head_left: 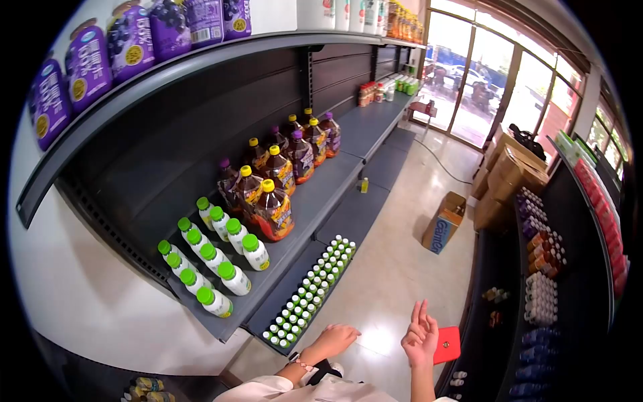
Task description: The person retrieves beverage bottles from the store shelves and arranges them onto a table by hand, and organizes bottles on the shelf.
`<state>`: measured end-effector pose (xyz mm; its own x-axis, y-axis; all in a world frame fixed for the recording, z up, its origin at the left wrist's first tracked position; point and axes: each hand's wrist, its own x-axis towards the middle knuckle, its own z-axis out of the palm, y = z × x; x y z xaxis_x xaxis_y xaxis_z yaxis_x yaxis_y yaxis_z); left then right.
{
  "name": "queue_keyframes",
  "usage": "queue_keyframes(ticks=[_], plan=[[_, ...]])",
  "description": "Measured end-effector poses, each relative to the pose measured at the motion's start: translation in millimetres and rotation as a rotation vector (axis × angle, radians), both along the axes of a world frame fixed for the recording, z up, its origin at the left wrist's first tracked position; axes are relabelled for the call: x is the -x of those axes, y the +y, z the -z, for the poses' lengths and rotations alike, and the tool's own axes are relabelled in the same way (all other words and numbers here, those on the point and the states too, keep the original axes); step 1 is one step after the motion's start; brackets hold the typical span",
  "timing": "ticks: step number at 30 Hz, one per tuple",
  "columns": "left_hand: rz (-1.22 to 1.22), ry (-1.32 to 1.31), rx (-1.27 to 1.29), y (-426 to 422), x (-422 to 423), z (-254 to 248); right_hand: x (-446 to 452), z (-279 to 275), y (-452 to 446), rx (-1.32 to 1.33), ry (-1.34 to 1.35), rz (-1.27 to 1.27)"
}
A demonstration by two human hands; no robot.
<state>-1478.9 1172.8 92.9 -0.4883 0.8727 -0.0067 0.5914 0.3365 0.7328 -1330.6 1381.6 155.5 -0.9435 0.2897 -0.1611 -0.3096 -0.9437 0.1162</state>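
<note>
My left hand [338, 340], with a watch and a bracelet at the wrist, reaches out low over the floor. Its fingers are loosely stretched, and nothing shows in them. My right hand [420, 337] is raised with two fingers pointing up and the others partly bent; it looks open. Just behind and beside it is a flat red thing [447, 345] with a small round mark; I cannot tell whether the hand touches it. Left of my hands, small green-and-white bottles [311, 291] with white caps stand in rows on the lowest shelf.
On the middle shelf [321, 201] stand green-capped white bottles [216, 303] and dark juice bottles [273, 211]. Purple packages [130, 40] line the upper shelf. An open carton [443, 224] sits on the aisle floor. Stacked boxes [512, 171] and another stocked shelf [512, 288] flank the right side.
</note>
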Motion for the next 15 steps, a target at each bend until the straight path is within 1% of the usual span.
queue_keyframes(ticks=[1,3,4,5,6,7,8,9,10,11,13,15], plan=[[-0.086,-0.042,-0.087,5,11,3,22,8,8,-0.008,-0.006,-0.055],[-0.26,-0.098,-0.262,11,37,-6,75,17,11,-0.023,0.006,-0.164],[-0.363,-0.133,-0.356,13,49,-18,104,18,10,-0.026,-0.038,-0.214],[-0.426,-0.113,-0.415,14,64,-26,133,17,5,-0.043,-0.019,-0.274],[-0.496,0.028,-0.45,14,83,-32,160,12,-3,-0.082,-0.033,-0.351],[-0.547,0.167,-0.47,14,98,-39,184,23,-13,-0.071,-0.028,-0.445],[-0.667,0.16,-0.517,16,108,-47,216,37,-20,-0.069,-0.003,-0.534],[-0.792,0.16,-0.569,19,121,-59,240,41,-29,-0.035,-0.056,-0.649],[-0.876,0.069,-0.631,22,135,-68,259,50,-37,0.011,-0.064,-0.78],[-0.892,0.07,-0.716,25,150,-79,274,43,-45,0.005,-0.104,-0.886],[-0.915,0.181,-0.769,27,178,-95,299,21,-48,-0.008,-0.043,-1.064],[-0.973,0.272,-0.769,33,203,-109,324,5,-40,-0.134,0.037,-1.048]])
